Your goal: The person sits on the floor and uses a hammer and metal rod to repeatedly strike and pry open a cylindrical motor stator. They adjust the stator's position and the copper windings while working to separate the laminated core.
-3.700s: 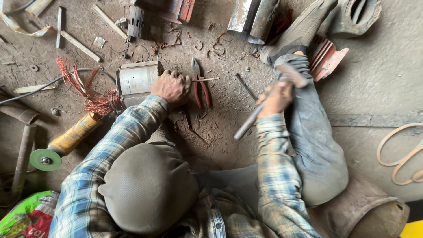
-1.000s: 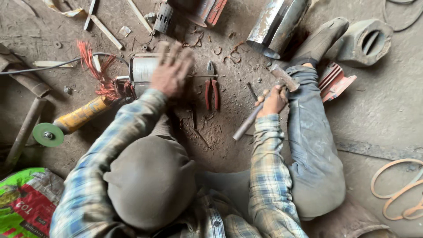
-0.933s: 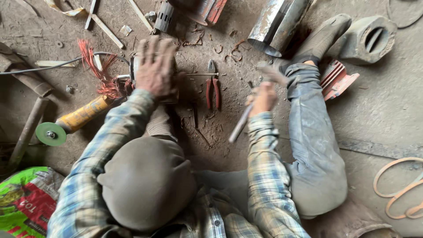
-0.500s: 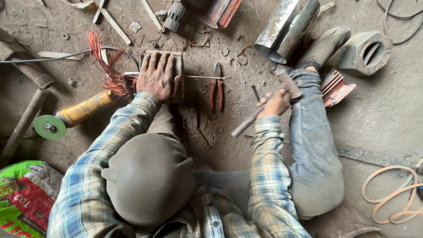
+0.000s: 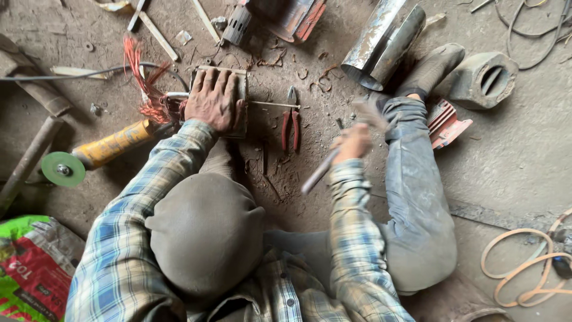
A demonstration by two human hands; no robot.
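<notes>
Head view, left hand: left hand (image 5: 213, 102) spread flat, fingers apart, pressing down on a squat metal motor stator (image 5: 241, 107) on the dirt floor (image 5: 524, 155), toward the floor's far edge.
Head view, right hand: right hand (image 5: 353, 143) closed around the handle of a hammer (image 5: 341, 150), raised and motion-blurred, head tilted toward the far edge, well apart from the stator.
Head view, stator: lying on its side under the palm; thin steel rod (image 5: 273, 104) sticking out of its right side; frayed copper windings (image 5: 149, 89) fanning from its left side.
Handling, stator: judged heavy, rigid, steel-cored, likely to roll on its curved shell; best held from above across the shell with a flat palm, away from the sharp wire ends.
Handling, hammer: judged stiff and head-heavy; best gripped low on the handle, as here.
Handling, windings: judged springy and scratchy, poor to grip bare-handed.
Head view, near the work: red-handled pliers (image 5: 291, 122) just right of the rod; yellow angle grinder (image 5: 95, 152) with green disc left of the stator; bent metal tube (image 5: 384, 42) toward the far edge.
Head view, floor's corners: printed green and red sack (image 5: 30, 268) at near left; coiled hose (image 5: 530, 268) at near right.
</notes>
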